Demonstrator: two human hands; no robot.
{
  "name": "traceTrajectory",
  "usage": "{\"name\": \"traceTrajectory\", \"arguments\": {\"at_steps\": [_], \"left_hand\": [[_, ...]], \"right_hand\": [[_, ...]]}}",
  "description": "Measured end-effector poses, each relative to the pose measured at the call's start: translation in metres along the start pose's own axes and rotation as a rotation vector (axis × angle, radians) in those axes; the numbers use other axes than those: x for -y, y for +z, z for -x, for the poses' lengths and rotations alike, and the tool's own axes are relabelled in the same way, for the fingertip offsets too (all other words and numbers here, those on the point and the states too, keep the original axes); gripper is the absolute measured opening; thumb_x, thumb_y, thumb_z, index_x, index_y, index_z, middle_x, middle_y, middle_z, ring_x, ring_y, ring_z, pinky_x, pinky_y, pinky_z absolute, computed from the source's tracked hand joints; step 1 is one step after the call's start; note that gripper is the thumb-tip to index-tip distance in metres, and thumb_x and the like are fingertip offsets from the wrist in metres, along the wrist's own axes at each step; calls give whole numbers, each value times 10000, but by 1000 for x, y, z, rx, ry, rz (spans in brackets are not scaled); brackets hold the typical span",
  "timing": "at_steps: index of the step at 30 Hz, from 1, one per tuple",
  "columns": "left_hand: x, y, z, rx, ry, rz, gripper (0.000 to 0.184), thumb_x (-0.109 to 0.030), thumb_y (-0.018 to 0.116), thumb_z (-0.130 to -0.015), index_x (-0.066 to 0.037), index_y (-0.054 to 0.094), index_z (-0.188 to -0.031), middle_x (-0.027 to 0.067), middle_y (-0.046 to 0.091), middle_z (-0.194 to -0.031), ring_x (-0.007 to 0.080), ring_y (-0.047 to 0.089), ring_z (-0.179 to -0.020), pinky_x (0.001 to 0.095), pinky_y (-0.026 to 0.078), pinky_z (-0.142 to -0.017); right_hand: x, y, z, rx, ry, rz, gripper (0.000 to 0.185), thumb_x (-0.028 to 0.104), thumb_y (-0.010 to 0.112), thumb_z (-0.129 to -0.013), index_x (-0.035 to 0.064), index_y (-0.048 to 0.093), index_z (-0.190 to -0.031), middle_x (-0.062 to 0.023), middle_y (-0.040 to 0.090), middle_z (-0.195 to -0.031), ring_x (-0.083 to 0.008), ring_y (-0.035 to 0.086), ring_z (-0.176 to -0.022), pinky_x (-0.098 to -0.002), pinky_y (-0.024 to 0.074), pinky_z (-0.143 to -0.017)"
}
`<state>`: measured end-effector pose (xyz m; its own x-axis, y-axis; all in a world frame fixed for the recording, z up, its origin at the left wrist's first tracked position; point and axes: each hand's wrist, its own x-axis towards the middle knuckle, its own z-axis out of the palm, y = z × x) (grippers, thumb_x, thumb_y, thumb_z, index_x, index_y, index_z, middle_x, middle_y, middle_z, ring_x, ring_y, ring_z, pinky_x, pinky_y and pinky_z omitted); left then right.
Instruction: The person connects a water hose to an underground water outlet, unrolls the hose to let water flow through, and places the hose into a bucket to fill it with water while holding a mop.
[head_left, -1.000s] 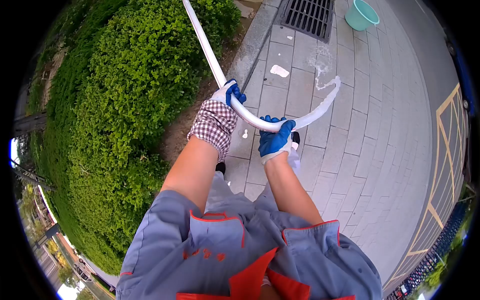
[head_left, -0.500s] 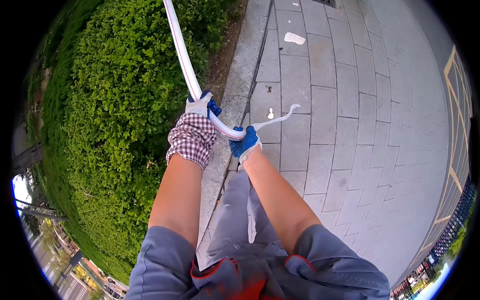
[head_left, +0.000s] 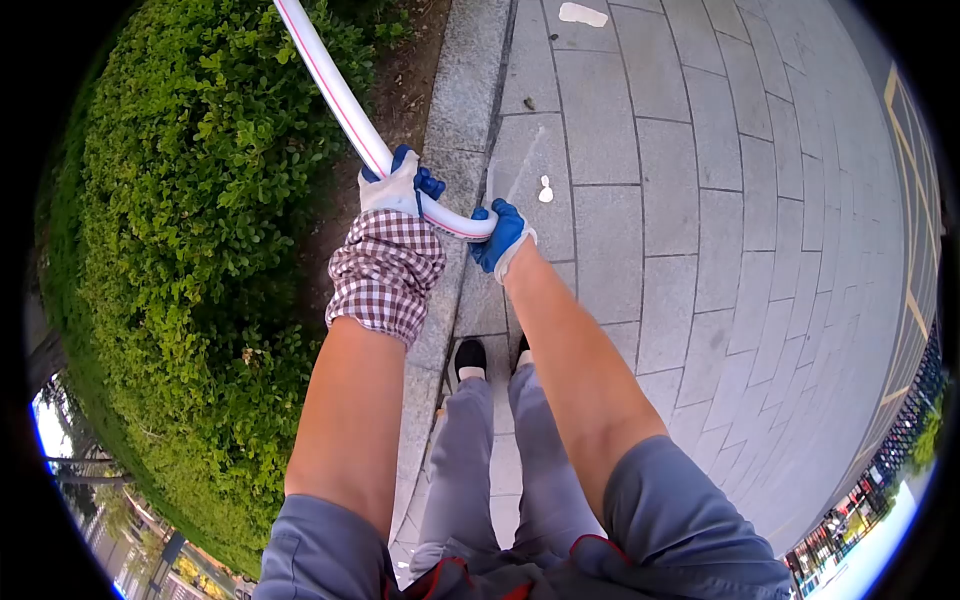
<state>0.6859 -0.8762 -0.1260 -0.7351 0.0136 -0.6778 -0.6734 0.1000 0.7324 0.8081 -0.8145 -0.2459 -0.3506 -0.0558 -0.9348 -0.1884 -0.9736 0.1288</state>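
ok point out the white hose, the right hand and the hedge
White hose (head_left: 341,92): head view, on its upper striped stretch
Right hand (head_left: 499,238): head view, on its blue-gloved part
Hedge (head_left: 200,220): head view, on its leafy middle

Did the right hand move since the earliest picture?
Yes: the right hand has gone left, from the right side of the small white patch to its left, nearer the curb.

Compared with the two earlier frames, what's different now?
The water has dwindled from a broad arc to a faint streak. Relative to the small white patch on the paving, the right hand has shifted left, toward the hedge. The bucket and drain grate have left view. Nothing was let go: the left hand and right hand still grip the hose.
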Motion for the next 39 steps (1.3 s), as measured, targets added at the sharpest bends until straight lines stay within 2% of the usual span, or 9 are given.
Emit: {"name": "traceTrajectory", "arguments": {"at_steps": [4, 5, 9, 17, 21, 24, 31, 32, 39], "left_hand": [[-7, 1, -4, 21, -18, 69, 175, -96, 632, -810, -35, 546, -950, 72, 514, -695, 195, 527, -565, 398, 565, -556], [-8, 3, -5, 18, -15, 93, 174, -94, 632, -809, -37, 546, -949, 71, 511, -688, 195, 520, -560, 402, 563, -560], [-19, 11, -2, 21, -16, 156, 158, -88, 622, -813, -42, 547, -943, 65, 499, -667, 194, 500, -541, 410, 557, -576], [-16, 5, 5, 20, 13, 22, 153, -90, 614, -818, -33, 546, -942, 62, 502, -665, 180, 511, -544, 380, 562, -570], [0, 3, -10, 31, 17, 92, 170, -91, 617, -817, -40, 537, -957, 61, 496, -660, 183, 504, -540, 401, 556, -573], [5, 10, -15, 77, 56, 191, 266, -74, 630, -796, 13, 453, -975, 86, 522, -686, 209, 545, -496, 391, 547, -474], [-14, 31, 5, 111, 11, 196, 238, -115, 608, -823, -5, 498, -1003, 84, 517, -706, 205, 540, -560, 383, 555, -550], [-19, 30, 7, 112, -44, 187, 212, -103, 618, -817, -66, 517, -999, 63, 494, -717, 188, 505, -562, 411, 553, -612], [-30, 25, 22, 88, -96, 174, 175, -117, 627, -818, -87, 538, -966, 33, 476, -655, 166, 477, -532, 393, 544, -600]], "right_hand": [[13, 17, 4, 88, -69, 71, 191, 279, 487, -885, 90, 504, -863, -28, 546, -672, -165, 547, -591, -345, 513, -583], [18, 25, 9, 65, -82, 103, 242, 308, 481, -885, 89, 512, -785, -13, 531, -606, -133, 533, -527, -272, 490, -487], [28, 41, 15, 61, -179, 107, 266, 325, 476, -888, 76, 497, -795, -20, 520, -597, -142, 514, -513, -276, 478, -482], [1, 9, 2, 108, -55, -78, 209, 337, 444, -905, 131, 474, -909, -6, 532, -651, -145, 528, -576, -318, 478, -526], [2, 23, 0, 53, -176, -32, 275, 356, 464, -894, 100, 542, -827, 24, 525, -587, -119, 517, -520, -261, 478, -507], [24, 26, -8, 183, -148, 29, 270, 360, 487, -883, 102, 546, -831, 24, 526, -588, -120, 508, -509, -256, 468, -498], [49, 37, 19, 284, -199, 129, 352, 413, 546, -851, 62, 530, -876, 38, 457, -532, -96, 462, -472, -247, 429, -450], [50, 37, 24, 296, -180, 130, 361, 423, 562, -840, 65, 525, -865, 30, 450, -540, -106, 453, -477, -260, 430, -463], [36, 19, 44, 316, -104, 88, 360, 428, 601, -819, 82, 515, -867, 6, 426, -567, -130, 435, -493, -269, 419, -462]]}}
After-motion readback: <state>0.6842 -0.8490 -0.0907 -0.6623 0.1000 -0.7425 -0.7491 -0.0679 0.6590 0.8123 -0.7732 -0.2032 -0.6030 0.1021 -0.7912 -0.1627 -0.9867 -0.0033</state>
